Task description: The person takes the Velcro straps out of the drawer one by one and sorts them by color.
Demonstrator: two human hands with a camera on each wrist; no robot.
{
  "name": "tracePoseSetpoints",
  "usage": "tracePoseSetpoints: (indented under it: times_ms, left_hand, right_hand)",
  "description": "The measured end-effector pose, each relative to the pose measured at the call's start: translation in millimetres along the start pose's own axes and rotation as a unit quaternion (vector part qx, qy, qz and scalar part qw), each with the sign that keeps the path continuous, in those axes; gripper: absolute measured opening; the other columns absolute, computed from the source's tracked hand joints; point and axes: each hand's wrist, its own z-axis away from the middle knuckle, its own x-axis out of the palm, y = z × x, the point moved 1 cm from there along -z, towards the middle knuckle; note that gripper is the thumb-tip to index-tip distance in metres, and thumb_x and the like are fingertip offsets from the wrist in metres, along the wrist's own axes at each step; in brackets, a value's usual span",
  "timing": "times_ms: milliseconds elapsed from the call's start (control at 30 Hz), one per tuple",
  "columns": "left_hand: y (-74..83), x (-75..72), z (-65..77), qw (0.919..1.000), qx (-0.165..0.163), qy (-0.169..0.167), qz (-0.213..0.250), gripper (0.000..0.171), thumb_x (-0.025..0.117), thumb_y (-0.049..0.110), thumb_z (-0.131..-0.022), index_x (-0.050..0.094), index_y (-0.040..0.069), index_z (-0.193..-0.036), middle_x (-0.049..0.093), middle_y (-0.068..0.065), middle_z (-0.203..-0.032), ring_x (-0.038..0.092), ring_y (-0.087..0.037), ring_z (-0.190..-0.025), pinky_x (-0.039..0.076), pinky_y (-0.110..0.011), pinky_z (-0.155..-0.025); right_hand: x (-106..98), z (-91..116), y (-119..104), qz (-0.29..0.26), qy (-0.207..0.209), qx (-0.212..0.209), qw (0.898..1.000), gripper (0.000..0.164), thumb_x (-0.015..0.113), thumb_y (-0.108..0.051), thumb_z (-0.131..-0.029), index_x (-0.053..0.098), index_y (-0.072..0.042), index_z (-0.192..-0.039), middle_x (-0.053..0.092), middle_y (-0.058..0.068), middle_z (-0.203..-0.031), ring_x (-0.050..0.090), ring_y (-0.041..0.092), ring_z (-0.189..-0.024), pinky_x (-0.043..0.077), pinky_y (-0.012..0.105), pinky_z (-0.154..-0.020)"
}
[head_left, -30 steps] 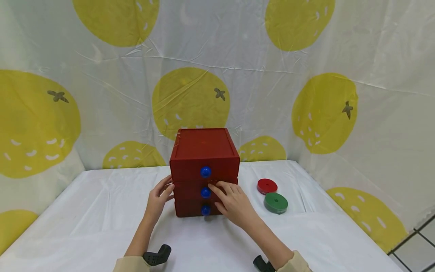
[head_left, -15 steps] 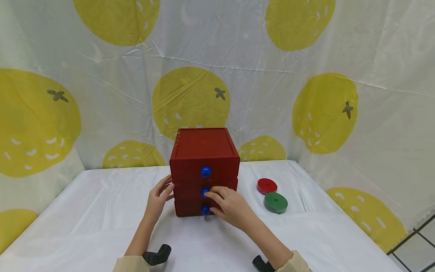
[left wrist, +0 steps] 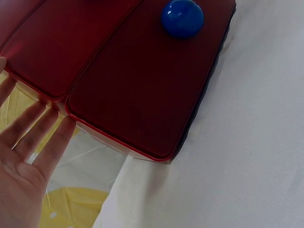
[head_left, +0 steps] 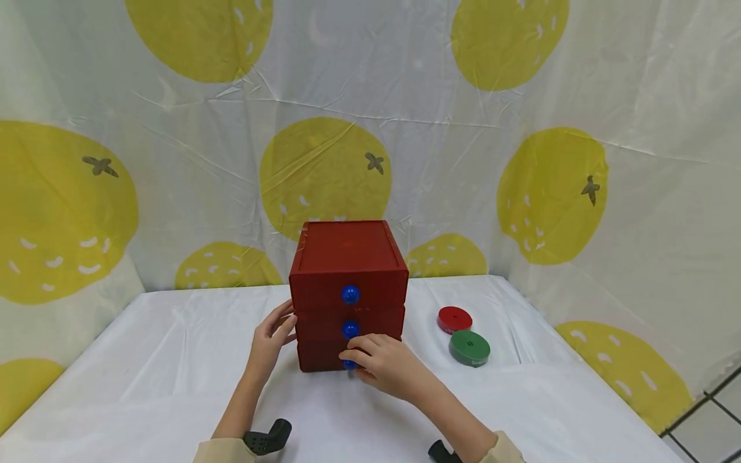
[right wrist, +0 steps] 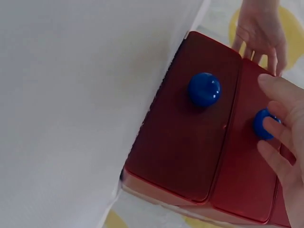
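The bottom blue knob [right wrist: 204, 89] jutted from the lowest front of the red drawer unit [head_left: 347, 247], which stood upright on the white-covered tabletop [head_left: 191, 366], running back away from the person. The middle knob [head_left: 350, 330] and top knob [head_left: 350, 294] sat straight above it.

The right hand [head_left: 384, 363] was plainly the nearer. Its fingers pointed leftward across the front, partly covering the bottom knob from overhead; yet the right wrist's view showed that knob uncovered, with fingers in front of the middle one. So, to my eye, the low knob lay deeper than the fingertips, and that gap mattered most. The right grip was spread, thumb apart from loosely bent fingers, pinching nothing.

The left hand [head_left: 272, 334] rested at the unit's left side, fingers spread and straight.

Off to the right lay a red disc [head_left: 454, 319] and a green disc [head_left: 469, 348].
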Motion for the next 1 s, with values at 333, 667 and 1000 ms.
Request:
tracePoseSetpoints:
  times_ms: [333,667,1000]
  left_hand:
    - [-3.0,0.7,0.6,1.0,0.001,0.001,-0.001,0.042,0.05,0.023,-0.093,0.044,0.01,-0.133,0.05,-0.014,-0.128,0.054,0.008,-0.098,0.053,-0.026,-0.08]
    - [-3.0,0.5,0.2,1.0,0.0,0.0,0.0,0.042,0.05,0.023,-0.093,0.044,0.011,-0.134,0.05,-0.013,-0.129,0.054,0.008,-0.098,0.053,-0.026,-0.08]
    - [-0.7,1.1,0.0,1.0,0.003,0.001,-0.003,0.042,0.049,0.023,-0.094,0.044,0.01,-0.133,0.05,-0.012,-0.128,0.053,0.009,-0.099,0.053,-0.024,-0.079]
  right_hand:
    - [2.6,4.4,-0.8,-0.01,-0.128,0.04,0.991,0.038,0.069,-0.029,-0.08,0.057,-0.025,-0.116,0.057,-0.006,-0.115,0.055,0.01,-0.104,0.049,0.023,-0.087]
    - [6.6,6.5,0.9,-0.005,-0.152,0.043,0.987,0.04,0.069,-0.028,-0.079,0.056,-0.025,-0.117,0.057,-0.005,-0.117,0.053,0.011,-0.107,0.049,0.023,-0.087]
    - [12.4,8.8,4.4,-0.012,-0.156,0.041,0.987,0.04,0.07,-0.027,-0.079,0.057,-0.024,-0.117,0.057,-0.005,-0.117,0.053,0.011,-0.108,0.047,0.02,-0.089]
